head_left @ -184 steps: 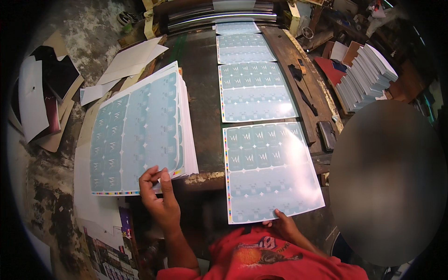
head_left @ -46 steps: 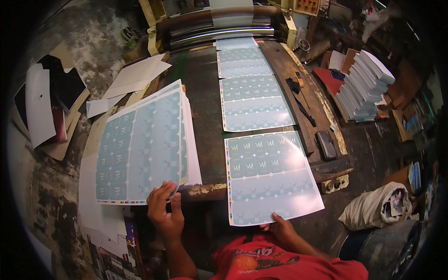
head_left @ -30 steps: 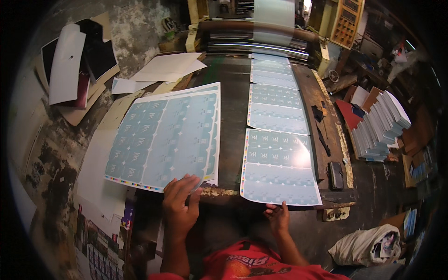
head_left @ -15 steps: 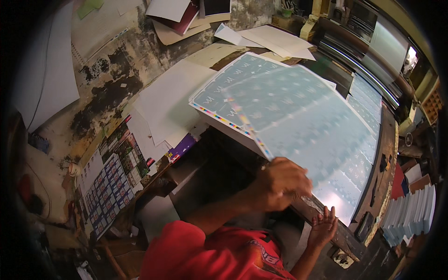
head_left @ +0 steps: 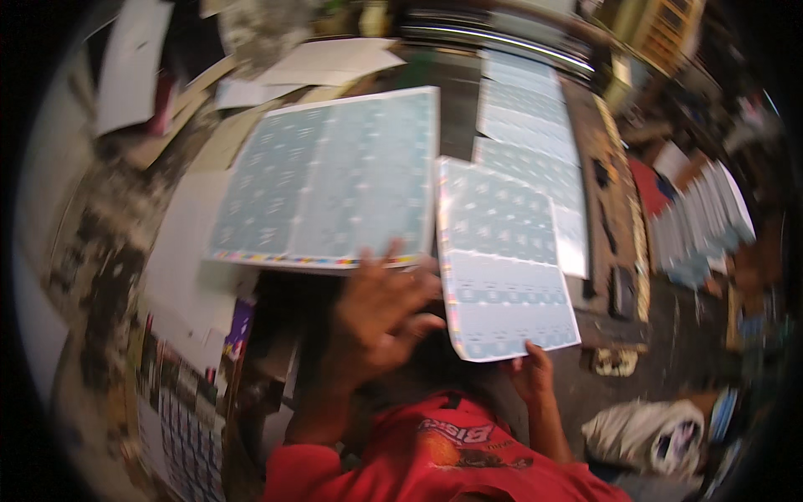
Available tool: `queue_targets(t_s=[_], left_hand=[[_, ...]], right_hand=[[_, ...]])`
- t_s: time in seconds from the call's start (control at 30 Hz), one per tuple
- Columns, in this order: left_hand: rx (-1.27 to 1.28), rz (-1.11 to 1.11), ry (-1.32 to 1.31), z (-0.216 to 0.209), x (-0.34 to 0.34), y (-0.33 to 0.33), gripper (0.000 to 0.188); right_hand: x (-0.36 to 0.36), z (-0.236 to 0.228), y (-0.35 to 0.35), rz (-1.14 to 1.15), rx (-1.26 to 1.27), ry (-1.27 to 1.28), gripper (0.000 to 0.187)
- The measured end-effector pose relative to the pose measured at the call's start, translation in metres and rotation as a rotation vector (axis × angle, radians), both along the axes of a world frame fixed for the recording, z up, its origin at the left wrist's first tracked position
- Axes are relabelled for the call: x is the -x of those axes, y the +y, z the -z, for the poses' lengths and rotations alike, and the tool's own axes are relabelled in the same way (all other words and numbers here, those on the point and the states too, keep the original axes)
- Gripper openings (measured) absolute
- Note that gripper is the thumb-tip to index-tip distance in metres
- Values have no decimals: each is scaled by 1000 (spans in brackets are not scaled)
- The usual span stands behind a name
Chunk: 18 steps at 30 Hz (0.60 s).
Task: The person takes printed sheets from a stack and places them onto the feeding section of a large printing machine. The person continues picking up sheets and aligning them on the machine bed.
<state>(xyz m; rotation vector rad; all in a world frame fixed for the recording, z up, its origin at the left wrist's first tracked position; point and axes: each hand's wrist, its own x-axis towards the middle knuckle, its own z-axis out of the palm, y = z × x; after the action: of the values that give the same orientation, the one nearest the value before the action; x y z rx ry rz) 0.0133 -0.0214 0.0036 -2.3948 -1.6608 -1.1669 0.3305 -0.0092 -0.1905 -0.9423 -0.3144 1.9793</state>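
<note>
A teal and white printed sheet [head_left: 502,268] with a coloured strip along its left edge is lifted in front of me. My right hand [head_left: 533,372] pinches its near right corner from below. My left hand [head_left: 385,309], blurred by motion, has its fingers spread at the near right corner of a stack of printed sheets [head_left: 326,184]. Its fingertips overlap the stack's near edge; whether they touch it I cannot tell. Past the lifted sheet, more printed sheets [head_left: 535,125] lie overlapping in a row toward a machine with shiny rollers [head_left: 493,38].
A worn wooden board [head_left: 604,201] runs along the right of the row. Bundled paper [head_left: 703,217] stands beyond it, with a pale cloth sack [head_left: 644,435] nearer me. At left lie blank paper [head_left: 188,268] and a printed picture sheet [head_left: 188,443] beside a stained wall [head_left: 92,234].
The top sheet has come off the stack and swung right, now held by my right hand. My left hand has released the sheet's edge and moved left. The view has turned right.
</note>
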Motion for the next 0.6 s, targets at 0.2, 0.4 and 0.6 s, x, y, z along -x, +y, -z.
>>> queue_targets(t_s=[0.2,0.4,0.6], left_hand=[[15,-253,120,1,14,25,49],[-80,-334,85,26,16,24,37],[50,-312,-55,11,14,21,42]], right_hand=[[-22,59,-76,-128,160,-173,35],[-8,8,-113,-118,215,-126,46],[-7,14,-86,-126,164,-141,51]])
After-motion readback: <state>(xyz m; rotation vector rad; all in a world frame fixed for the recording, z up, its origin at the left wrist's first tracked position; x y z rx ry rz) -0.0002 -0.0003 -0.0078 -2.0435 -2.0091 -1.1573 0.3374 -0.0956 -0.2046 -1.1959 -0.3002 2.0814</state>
